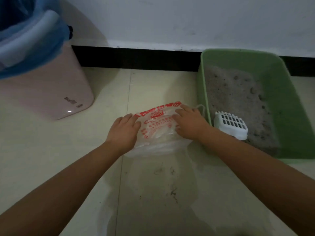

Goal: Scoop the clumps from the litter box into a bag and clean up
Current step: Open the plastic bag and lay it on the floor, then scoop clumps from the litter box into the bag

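Plastic bag (157, 132) w/ red print lay on floor just left of green litter box (288, 106). Left hand (123, 132) & right hand (189, 123) both lay on it, fingers curled into the film, gripping. White scoop (230, 124) sat in litter at box's near-left corner. Pink bin (44, 86) well left of box.

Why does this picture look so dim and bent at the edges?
Head view: the room is poorly lit, so the green litter box and its litter look murky; one small glare spot shows on the pink bin; the wide lens stretches the forearms; the red print on the plastic bag is too soft to read.
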Tool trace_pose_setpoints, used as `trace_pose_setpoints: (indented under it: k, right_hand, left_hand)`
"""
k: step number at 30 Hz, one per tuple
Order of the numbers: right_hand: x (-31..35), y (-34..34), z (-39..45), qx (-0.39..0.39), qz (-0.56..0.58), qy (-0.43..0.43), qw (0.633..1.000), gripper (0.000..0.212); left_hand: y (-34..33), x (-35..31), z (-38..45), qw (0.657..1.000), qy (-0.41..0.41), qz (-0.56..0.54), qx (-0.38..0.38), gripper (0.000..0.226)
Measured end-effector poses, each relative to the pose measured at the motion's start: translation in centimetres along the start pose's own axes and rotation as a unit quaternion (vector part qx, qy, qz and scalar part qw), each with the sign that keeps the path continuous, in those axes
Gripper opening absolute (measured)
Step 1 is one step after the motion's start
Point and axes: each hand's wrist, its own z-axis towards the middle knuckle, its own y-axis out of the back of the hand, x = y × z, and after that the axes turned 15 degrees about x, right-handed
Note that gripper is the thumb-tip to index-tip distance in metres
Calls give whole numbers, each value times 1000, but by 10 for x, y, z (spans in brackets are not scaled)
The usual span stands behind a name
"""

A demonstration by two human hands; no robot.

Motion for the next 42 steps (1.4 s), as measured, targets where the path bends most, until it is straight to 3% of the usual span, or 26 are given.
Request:
trace_pose_setpoints:
  k: [3,6,8,10,12,15,18,21,26,31,34,38,42]
  right_hand:
    - [-8,10,-31,-95,95,42,990,40]
    - [-31,8,-71,-155,151,-72,974,41]
    - [-51,-2,-93,-84,179,-184,963,33]
    - [-66,-20,-105,3,216,-259,941,41]
    - [-76,-36,-109,60,282,-277,917,52]
    - [-85,-39,-103,125,342,-250,897,52]
    - [-92,-24,-89,191,290,-235,908,48]
    - [-107,-14,-76,214,231,-245,917,50]
    - [-146,-2,-80,115,178,-327,921,40]
    - [-181,4,-97,42,222,-339,913,22]
    - [-198,-3,-109,10,243,-355,903,30]
    - [-223,-15,-138,30,236,-358,903,43]
    - [-244,-32,-160,72,212,-367,903,40]
  left_hand:
    - [14,-10,0,997,-35,-37,-51,36]
    - [27,-25,12,984,-94,-40,-148,37]
    - [40,-44,19,979,-122,-44,-158,41]
    - [52,-69,24,973,-154,-53,-162,40]
    - [61,-95,28,973,-169,-72,-139,40]
    - [75,-136,24,974,-163,-97,-123,35]
    - [79,-158,30,983,-165,-54,-65,37]
    - [84,-157,46,984,-155,-46,-68,35]
    - [80,-155,71,956,-221,-15,-192,36]
    - [78,-154,83,939,-298,33,-165,29]
    - [71,-152,86,930,-317,21,-184,26]
    - [75,-156,91,925,-334,52,-174,27]
    - [71,-157,95,918,-346,42,-186,27]
